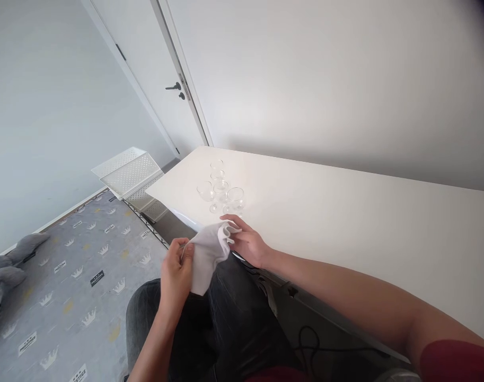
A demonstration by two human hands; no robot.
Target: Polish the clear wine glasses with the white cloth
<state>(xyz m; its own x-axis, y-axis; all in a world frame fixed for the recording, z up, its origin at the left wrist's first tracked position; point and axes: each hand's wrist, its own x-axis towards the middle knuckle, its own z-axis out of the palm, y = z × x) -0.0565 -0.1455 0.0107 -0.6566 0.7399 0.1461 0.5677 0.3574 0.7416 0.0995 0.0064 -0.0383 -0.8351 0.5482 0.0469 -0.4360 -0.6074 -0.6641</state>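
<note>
Red sleeve (456, 361), cloth (208, 249) in fingers (189, 254), long axis rising rightward

off-white cloth (205, 253) between the fingers (188, 253), clear colourless glasses (236, 195) just beyond them, white table (325, 212) to their right, dark grey trousers (242, 318) below them, grey mat (80, 260) with white crowns (89, 317) and yellow patches (69, 306) to their left

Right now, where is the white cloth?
In the head view, the white cloth is just left of centre, gripped by the left hand, with the right hand at its other side, on the near side of the clear glasses.
</note>
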